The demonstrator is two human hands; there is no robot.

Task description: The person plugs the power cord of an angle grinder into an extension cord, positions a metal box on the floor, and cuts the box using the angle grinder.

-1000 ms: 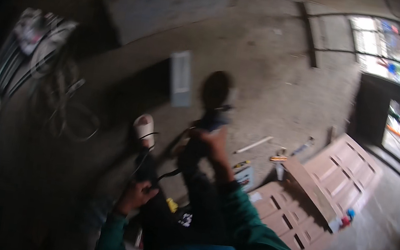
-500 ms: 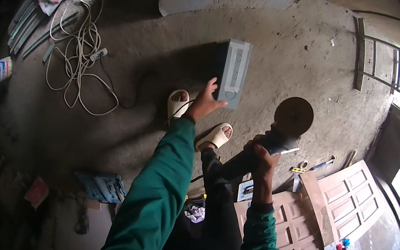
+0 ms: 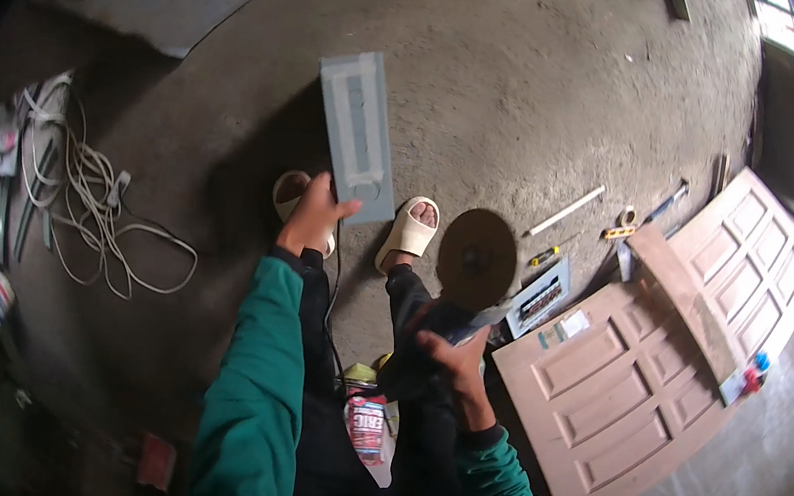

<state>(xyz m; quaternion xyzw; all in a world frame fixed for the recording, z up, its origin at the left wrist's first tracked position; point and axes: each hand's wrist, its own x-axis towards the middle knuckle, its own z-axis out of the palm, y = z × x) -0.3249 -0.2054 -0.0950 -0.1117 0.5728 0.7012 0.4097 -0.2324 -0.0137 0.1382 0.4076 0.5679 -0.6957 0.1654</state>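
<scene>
My left hand (image 3: pixel 313 219) grips the near end of a long grey metal box (image 3: pixel 380 150), thumb on top and fingers down its left side. Light tape strips and round knock-out marks run along the box's upper face. In my right hand (image 3: pixel 458 364) is a dark angle grinder (image 3: pixel 415 351), held in front of my right leg. Its round brown disc (image 3: pixel 478 259) points away from me, apart from the box. A dark cord (image 3: pixel 337 280) hangs beside my left leg.
A tangled white extension cord (image 3: pixel 89 187) lies left. Panelled wooden doors (image 3: pixel 618 398) with a plank (image 3: pixel 685 306) lie right. Near them are a white tube (image 3: pixel 565 210), a tape roll (image 3: pixel 628 215), a hammer-like tool (image 3: pixel 666 203) and a panel with dark parts (image 3: pixel 539 297).
My left hand has closed on the near end of the box, where it was spread beside it before. The view has turned, and the grinder now sits nearer my legs.
</scene>
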